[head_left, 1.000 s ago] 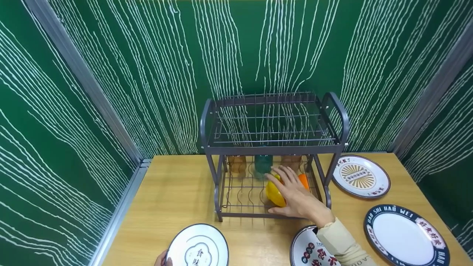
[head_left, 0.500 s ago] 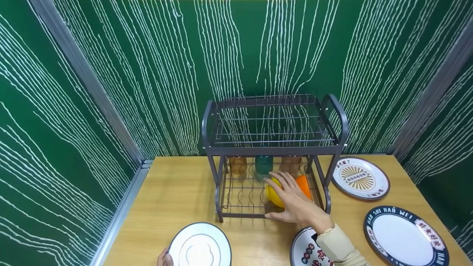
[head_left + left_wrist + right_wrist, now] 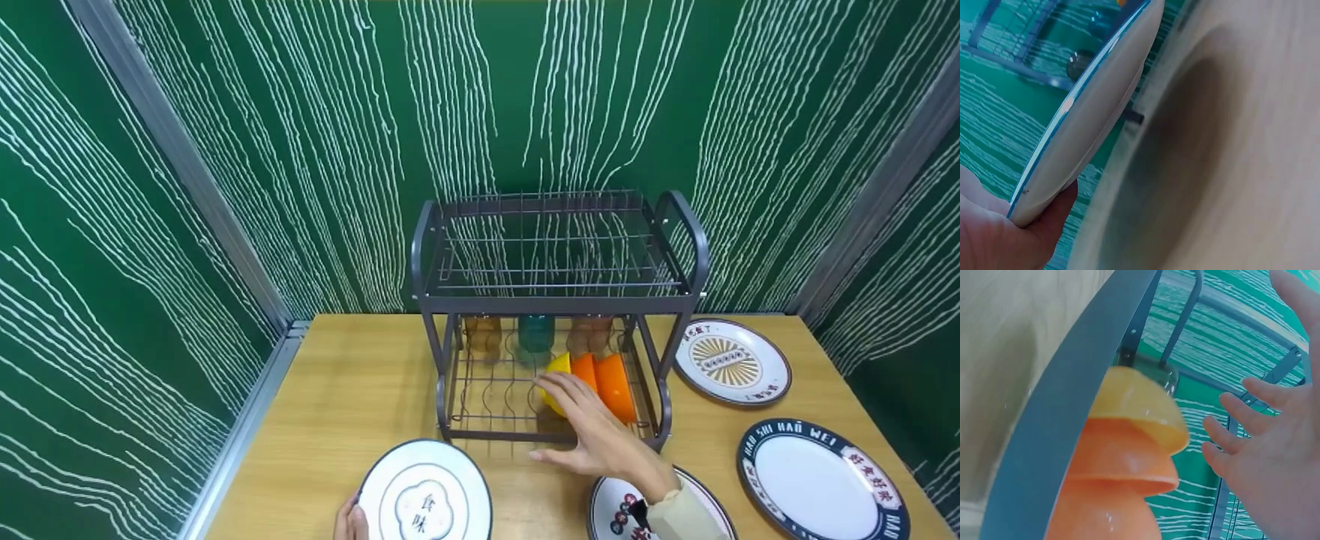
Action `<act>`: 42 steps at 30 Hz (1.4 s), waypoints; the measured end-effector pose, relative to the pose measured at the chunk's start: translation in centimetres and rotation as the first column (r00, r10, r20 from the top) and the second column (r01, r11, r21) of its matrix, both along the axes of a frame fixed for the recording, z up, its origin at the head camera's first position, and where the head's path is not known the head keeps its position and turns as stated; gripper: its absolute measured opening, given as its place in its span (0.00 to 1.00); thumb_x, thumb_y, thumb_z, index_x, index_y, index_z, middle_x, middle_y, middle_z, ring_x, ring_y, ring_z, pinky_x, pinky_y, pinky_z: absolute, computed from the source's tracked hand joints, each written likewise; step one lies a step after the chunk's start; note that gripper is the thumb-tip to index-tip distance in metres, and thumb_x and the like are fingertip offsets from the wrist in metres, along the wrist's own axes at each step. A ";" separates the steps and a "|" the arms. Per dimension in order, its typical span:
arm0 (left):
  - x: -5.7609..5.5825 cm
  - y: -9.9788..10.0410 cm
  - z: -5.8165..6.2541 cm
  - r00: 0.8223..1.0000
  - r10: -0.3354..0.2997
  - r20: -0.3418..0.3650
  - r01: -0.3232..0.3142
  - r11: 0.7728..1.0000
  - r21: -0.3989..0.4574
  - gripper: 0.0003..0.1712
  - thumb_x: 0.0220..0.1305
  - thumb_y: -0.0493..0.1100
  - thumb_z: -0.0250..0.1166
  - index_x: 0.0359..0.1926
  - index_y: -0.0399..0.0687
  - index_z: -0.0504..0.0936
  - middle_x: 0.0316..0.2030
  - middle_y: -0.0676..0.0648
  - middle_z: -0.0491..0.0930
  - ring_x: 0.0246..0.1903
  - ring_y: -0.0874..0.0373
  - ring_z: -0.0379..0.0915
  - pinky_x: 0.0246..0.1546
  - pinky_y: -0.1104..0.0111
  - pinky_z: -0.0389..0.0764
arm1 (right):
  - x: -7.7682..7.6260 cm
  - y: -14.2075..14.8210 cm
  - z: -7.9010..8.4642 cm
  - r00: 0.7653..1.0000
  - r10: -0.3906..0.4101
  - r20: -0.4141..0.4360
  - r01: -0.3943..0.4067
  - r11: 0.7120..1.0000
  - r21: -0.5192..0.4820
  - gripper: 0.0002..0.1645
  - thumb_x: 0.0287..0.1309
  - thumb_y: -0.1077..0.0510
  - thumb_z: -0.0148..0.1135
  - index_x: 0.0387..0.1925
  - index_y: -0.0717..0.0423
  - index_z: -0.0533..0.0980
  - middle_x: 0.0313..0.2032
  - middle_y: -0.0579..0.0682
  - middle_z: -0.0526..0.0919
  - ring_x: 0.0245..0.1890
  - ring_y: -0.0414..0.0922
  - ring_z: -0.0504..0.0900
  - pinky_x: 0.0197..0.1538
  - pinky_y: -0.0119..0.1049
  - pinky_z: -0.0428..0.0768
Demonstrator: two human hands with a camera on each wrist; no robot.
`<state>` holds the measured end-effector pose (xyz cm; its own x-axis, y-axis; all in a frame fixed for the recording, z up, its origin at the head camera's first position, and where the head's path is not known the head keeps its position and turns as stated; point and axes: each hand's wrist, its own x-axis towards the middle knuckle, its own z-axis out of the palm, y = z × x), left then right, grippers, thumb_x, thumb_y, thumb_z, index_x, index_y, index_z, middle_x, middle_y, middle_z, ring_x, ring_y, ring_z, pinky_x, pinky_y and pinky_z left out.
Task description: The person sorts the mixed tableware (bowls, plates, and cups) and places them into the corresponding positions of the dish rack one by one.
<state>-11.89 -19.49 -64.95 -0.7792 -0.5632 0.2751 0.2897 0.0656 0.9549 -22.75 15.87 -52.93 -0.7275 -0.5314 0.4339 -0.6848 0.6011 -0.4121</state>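
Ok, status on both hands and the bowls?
Left hand grips white plate. Right hand empty, by yellow bowl. Two orange bowls alongside; rack's upper tier above.

Held plate (image 3: 426, 502): white glaze, smooth, glossy, with painted rim. Yellow bowl (image 3: 1134, 396) and orange bowls (image 3: 1120, 450): smooth plastic, glossy, lightly highlighted. Rack (image 3: 555, 304): dark grey coated metal, smooth, low sheen, fitted with thin metal wires. Tumblers (image 3: 536, 334): tinted, see-through, smooth; glass or clear plastic, hard to tell behind the wires. Printed plates (image 3: 817, 480): white, smooth, glossy. Bench (image 3: 352, 382): pale wood grain, smooth, faint sheen. Corner posts (image 3: 203, 195): silver-grey metal, satin. Sleeve (image 3: 679, 517): beige cloth, matt, softly creased.
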 end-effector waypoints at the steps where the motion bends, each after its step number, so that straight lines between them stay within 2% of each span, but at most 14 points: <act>1: 0.1 0.4 0.7 1.000 0.007 0.028 -0.007 1.000 -0.002 0.13 0.74 0.41 0.47 0.48 0.45 0.77 0.38 0.73 0.76 0.36 0.77 0.74 0.35 0.82 0.75 | 0.3 -0.1 0.0 1.000 0.002 0.018 -0.002 1.000 -0.007 0.57 0.44 0.30 0.67 0.71 0.41 0.53 0.70 0.46 0.56 0.68 0.48 0.56 0.64 0.58 0.62; 4: 0.1 1.4 1.8 0.996 0.012 0.090 -0.015 0.999 0.036 0.22 0.73 0.45 0.49 0.50 0.26 0.72 0.38 0.73 0.76 0.37 0.76 0.74 0.36 0.81 0.76 | 1.2 -0.4 0.1 0.996 0.006 0.084 -0.003 1.000 -0.029 0.57 0.45 0.28 0.65 0.72 0.39 0.52 0.70 0.45 0.55 0.68 0.47 0.57 0.63 0.58 0.62; 6: 0.1 2.1 2.6 0.994 0.000 0.111 -0.009 0.997 0.078 0.28 0.73 0.48 0.50 0.52 0.21 0.68 0.38 0.70 0.78 0.37 0.74 0.75 0.36 0.79 0.77 | 1.9 -0.6 0.2 0.991 0.013 0.130 -0.007 0.999 -0.044 0.57 0.45 0.28 0.65 0.72 0.38 0.51 0.70 0.45 0.54 0.68 0.47 0.57 0.63 0.58 0.63; 10: 0.0 3.7 4.6 0.985 -0.026 0.169 0.000 0.988 0.153 0.32 0.72 0.53 0.50 0.57 0.24 0.66 0.46 0.46 0.82 0.37 0.70 0.77 0.35 0.73 0.81 | 3.1 -0.9 0.1 0.974 0.024 0.224 -0.008 0.997 -0.071 0.58 0.46 0.30 0.66 0.73 0.37 0.47 0.71 0.45 0.53 0.68 0.48 0.58 0.62 0.59 0.65; 13: 0.0 5.0 6.0 0.977 -0.059 0.206 0.016 0.978 0.207 0.30 0.73 0.53 0.48 0.61 0.30 0.66 0.54 0.31 0.74 0.39 0.66 0.79 0.36 0.68 0.82 | 3.8 -1.2 -0.3 0.956 0.049 0.289 -0.017 0.993 -0.113 0.60 0.47 0.33 0.67 0.73 0.39 0.45 0.72 0.46 0.51 0.68 0.51 0.57 0.60 0.61 0.65; 17: 0.0 6.3 7.4 0.966 -0.133 0.222 0.067 0.957 0.281 0.27 0.74 0.52 0.45 0.63 0.39 0.66 0.59 0.31 0.70 0.42 0.56 0.80 0.39 0.61 0.83 | 4.4 -1.5 -1.0 0.925 0.095 0.367 -0.022 0.980 -0.197 0.62 0.47 0.37 0.70 0.74 0.42 0.41 0.72 0.46 0.52 0.68 0.51 0.57 0.61 0.63 0.62; 19: -0.1 6.9 8.1 0.957 -0.167 0.237 0.095 0.953 0.287 0.26 0.74 0.53 0.45 0.64 0.43 0.66 0.60 0.33 0.69 0.46 0.52 0.79 0.40 0.61 0.82 | 4.7 -1.6 -1.5 0.901 0.131 0.415 -0.024 0.967 -0.253 0.64 0.48 0.40 0.70 0.74 0.41 0.39 0.71 0.48 0.54 0.68 0.51 0.59 0.62 0.61 0.61; 22: -0.3 7.6 9.0 0.947 -0.192 0.256 0.123 0.957 0.261 0.26 0.74 0.53 0.44 0.65 0.45 0.65 0.62 0.36 0.68 0.51 0.49 0.76 0.43 0.64 0.81 | 5.2 -1.8 -2.0 0.845 0.190 0.499 -0.006 0.938 -0.347 0.63 0.50 0.45 0.71 0.74 0.38 0.36 0.70 0.53 0.55 0.67 0.53 0.61 0.61 0.55 0.68; 26: -0.5 8.6 9.9 0.946 -0.208 0.247 0.139 0.953 0.271 0.24 0.74 0.51 0.45 0.64 0.45 0.67 0.60 0.37 0.71 0.53 0.52 0.75 0.44 0.66 0.80 | 6.3 -2.2 -2.3 0.745 0.296 0.598 0.048 0.870 -0.490 0.57 0.56 0.54 0.66 0.73 0.35 0.37 0.72 0.54 0.48 0.67 0.56 0.59 0.59 0.48 0.72; 30: -0.7 9.4 10.5 0.951 -0.244 0.192 0.178 0.935 0.307 0.23 0.74 0.49 0.46 0.63 0.44 0.67 0.59 0.37 0.72 0.50 0.54 0.77 0.44 0.63 0.81 | 7.4 -2.4 -1.9 0.639 0.364 0.677 0.165 0.795 -0.583 0.49 0.61 0.56 0.61 0.73 0.32 0.42 0.73 0.51 0.45 0.69 0.56 0.55 0.65 0.53 0.60; 33: -0.8 9.9 10.8 0.947 -0.282 0.156 0.218 0.917 0.333 0.23 0.74 0.50 0.47 0.63 0.45 0.67 0.59 0.38 0.73 0.50 0.54 0.77 0.45 0.62 0.80 | 8.1 -2.4 -1.4 0.587 0.375 0.718 0.275 0.741 -0.613 0.46 0.63 0.55 0.59 0.73 0.35 0.44 0.73 0.51 0.45 0.70 0.57 0.51 0.68 0.57 0.51; 35: -0.9 10.2 10.9 0.944 -0.303 0.135 0.241 0.907 0.345 0.23 0.73 0.51 0.47 0.63 0.45 0.68 0.59 0.39 0.73 0.50 0.53 0.77 0.45 0.61 0.80 | 8.4 -2.4 -1.0 0.571 0.373 0.731 0.331 0.710 -0.621 0.45 0.64 0.55 0.58 0.73 0.37 0.44 0.73 0.50 0.44 0.71 0.55 0.48 0.68 0.56 0.48; 38: -1.1 10.5 11.1 0.939 -0.331 0.095 0.279 0.892 0.355 0.23 0.74 0.50 0.47 0.63 0.44 0.67 0.59 0.38 0.72 0.51 0.53 0.76 0.46 0.60 0.80 | 8.8 -2.4 -0.7 0.576 0.357 0.736 0.384 0.676 -0.629 0.45 0.64 0.53 0.58 0.73 0.41 0.43 0.73 0.50 0.43 0.71 0.53 0.47 0.69 0.51 0.48; 42: -1.3 11.0 11.3 0.926 -0.370 0.070 0.326 0.879 0.347 0.24 0.74 0.50 0.47 0.64 0.43 0.66 0.60 0.38 0.71 0.54 0.53 0.74 0.49 0.61 0.78 | 9.2 -2.3 -0.7 0.611 0.336 0.717 0.420 0.629 -0.654 0.43 0.63 0.52 0.59 0.72 0.38 0.47 0.73 0.48 0.46 0.70 0.50 0.52 0.67 0.42 0.58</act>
<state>-13.15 -8.53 -53.65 -0.9573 -0.2890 0.0073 0.1084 -0.3353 0.9359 -13.59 13.59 -53.59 -0.9589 -0.2752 -0.0687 0.1108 -0.1408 -0.9838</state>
